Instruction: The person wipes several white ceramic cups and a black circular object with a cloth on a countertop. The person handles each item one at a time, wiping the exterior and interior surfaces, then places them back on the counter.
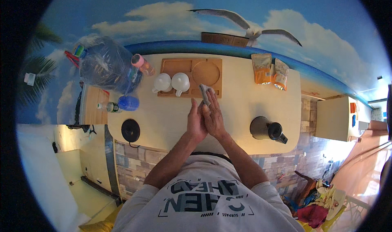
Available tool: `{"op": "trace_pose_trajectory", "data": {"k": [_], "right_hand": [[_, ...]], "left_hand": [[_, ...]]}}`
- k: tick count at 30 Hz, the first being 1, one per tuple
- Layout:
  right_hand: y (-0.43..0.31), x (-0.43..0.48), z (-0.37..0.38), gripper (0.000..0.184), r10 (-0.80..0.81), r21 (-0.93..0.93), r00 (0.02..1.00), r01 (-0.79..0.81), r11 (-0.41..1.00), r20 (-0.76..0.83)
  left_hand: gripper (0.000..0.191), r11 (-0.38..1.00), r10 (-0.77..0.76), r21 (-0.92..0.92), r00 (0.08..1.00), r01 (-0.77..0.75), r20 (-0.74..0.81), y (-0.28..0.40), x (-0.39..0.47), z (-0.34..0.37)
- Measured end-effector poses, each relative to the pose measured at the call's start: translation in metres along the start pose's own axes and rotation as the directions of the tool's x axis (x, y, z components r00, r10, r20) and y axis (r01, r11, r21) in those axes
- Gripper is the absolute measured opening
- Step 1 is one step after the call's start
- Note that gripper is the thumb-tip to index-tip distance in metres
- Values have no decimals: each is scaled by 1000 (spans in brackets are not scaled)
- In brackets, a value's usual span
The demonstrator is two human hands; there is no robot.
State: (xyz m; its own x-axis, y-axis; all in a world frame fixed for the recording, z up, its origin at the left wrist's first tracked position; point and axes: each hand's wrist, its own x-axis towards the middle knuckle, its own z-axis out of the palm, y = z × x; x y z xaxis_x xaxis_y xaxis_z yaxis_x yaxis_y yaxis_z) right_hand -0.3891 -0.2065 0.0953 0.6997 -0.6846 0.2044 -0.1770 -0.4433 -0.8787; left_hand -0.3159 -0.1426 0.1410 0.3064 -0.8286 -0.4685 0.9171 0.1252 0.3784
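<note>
Above the near part of the pale table (pixel 235 109), my left hand (pixel 196 123) and my right hand (pixel 215 117) are pressed palm to palm. A folded greyish-white cloth (pixel 204 92) is pinched between them and sticks out past the fingertips. Most of the cloth and the left fingers are hidden by the right hand. Just beyond my hands lies a wooden tray (pixel 191 63) with a round recess and rectangular ones. Two white mugs, a left one (pixel 163 81) and a right one (pixel 180 82), rest upside down over its left side.
To the right stands a black electric kettle (pixel 261 127); its round base (pixel 130 130) sits at left. Two snack pouches (pixel 261 69) lie at the back right. A pink-capped bottle (pixel 143 65), a large wrapped water jug (pixel 104 65), a blue container (pixel 128 103) and a clear bottle (pixel 111 107) crowd the left.
</note>
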Motion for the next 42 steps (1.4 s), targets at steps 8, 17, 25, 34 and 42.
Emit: {"op": "trace_pose_trajectory", "data": {"k": [8,17,25,34,42], "right_hand": [[-44,-36,4,64,-83,11,983,83,997,162],[13,13,13,51,7,-82,1000,-8,997,-12],[71,-1,1,67,718,740,672,-574,350,181],[84,-42,-25,70,715,754,654,-593,281,248],[90,-58,0,70,753,694,601,-663,280,270]], "left_hand": [[81,990,94,-124,978,-71,188,35,18,-35],[62,994,-69,-78,995,75,78,2,4,-28],[27,965,-45,243,973,100,-225,5,36,-71],[31,921,217,379,928,-92,-303,140,128,-86],[22,96,770,990,622,103,-140,203,171,-100]]}}
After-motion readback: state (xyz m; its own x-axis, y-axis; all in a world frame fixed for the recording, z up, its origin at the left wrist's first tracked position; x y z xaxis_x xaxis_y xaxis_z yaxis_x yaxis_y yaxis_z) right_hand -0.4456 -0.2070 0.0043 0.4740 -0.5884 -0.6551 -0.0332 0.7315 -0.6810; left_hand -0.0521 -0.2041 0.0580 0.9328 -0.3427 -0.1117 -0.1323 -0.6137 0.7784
